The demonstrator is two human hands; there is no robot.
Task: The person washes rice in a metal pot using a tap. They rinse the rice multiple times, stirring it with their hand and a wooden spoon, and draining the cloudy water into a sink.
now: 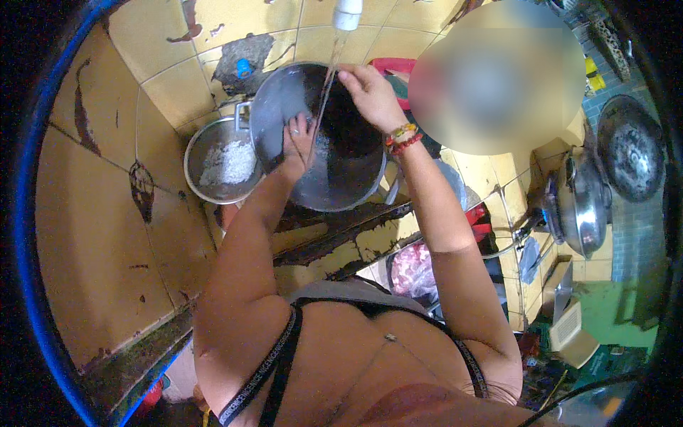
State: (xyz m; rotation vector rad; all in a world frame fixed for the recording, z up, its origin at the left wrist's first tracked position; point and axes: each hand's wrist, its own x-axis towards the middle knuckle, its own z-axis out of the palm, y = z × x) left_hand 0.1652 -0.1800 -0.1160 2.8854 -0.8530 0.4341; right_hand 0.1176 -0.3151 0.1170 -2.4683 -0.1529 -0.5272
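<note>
A large, dark metal pot (341, 187) with loop handles stands before me under a running tap (347, 15). A thin stream of water falls into it. Inside the pot is my left hand (299, 140), fingers spread beside the stream and holding nothing that I can see; a ring is on one finger. My right hand (368, 93), with beaded bracelets at the wrist, is at the pot's far right rim, fingertips close to the water. Whether it grips the rim is unclear. Left of the pot, a steel bowl (192, 184) contains white grains (238, 161), probably rice.
Yellow tiled walls (160, 58) enclose the left and back. A blue cap (244, 68) is on the broken wall patch. At right are a metal pan (584, 203) and a dark round pan (632, 149). A clear plastic bag (412, 272) with pinkish contents lies below my right arm.
</note>
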